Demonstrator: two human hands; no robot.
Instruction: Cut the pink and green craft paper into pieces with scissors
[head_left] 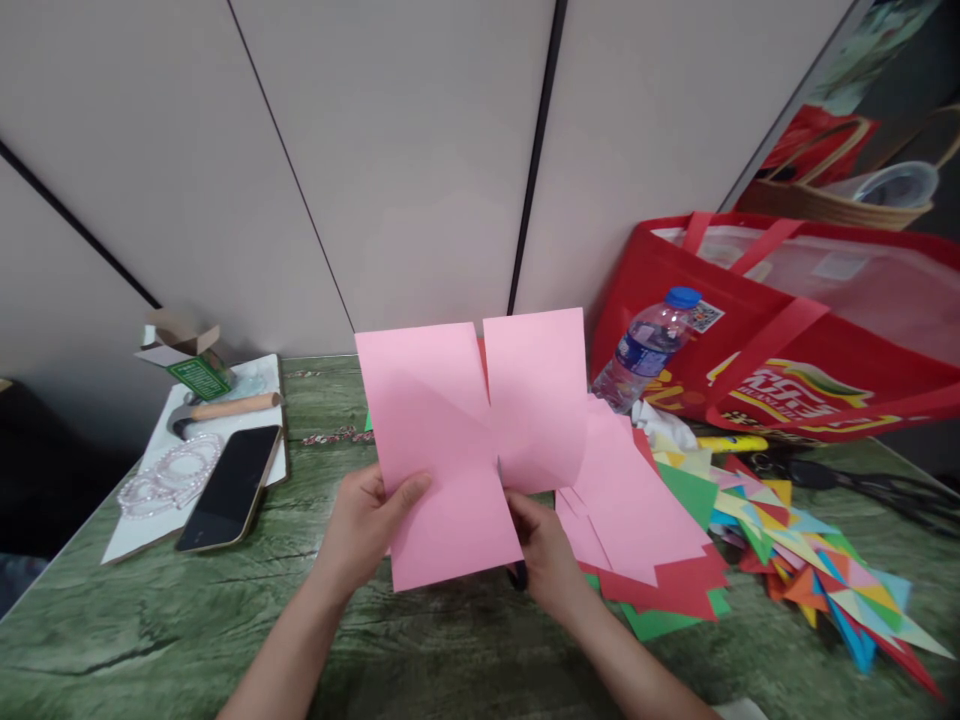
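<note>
A pink paper sheet (450,440), slit down from its top edge so that two flaps stand apart, is held upright over the green table (187,620). My left hand (367,530) is closed on its lower left part, thumb on the front. My right hand (544,555) pinches the sheet near its lower middle; a dark object shows under this hand, too hidden to name. Just right of the sheet lies a stack of pink, red and green paper sheets (645,540).
A pile of folded multicoloured paper pieces (810,570) lies at the right. Behind stand a red shopping bag (795,340) and a leaning water bottle (649,345). At left, a phone (229,487), bead bracelets (169,475), a hammer (221,408) and a small box (187,360) rest on a white board.
</note>
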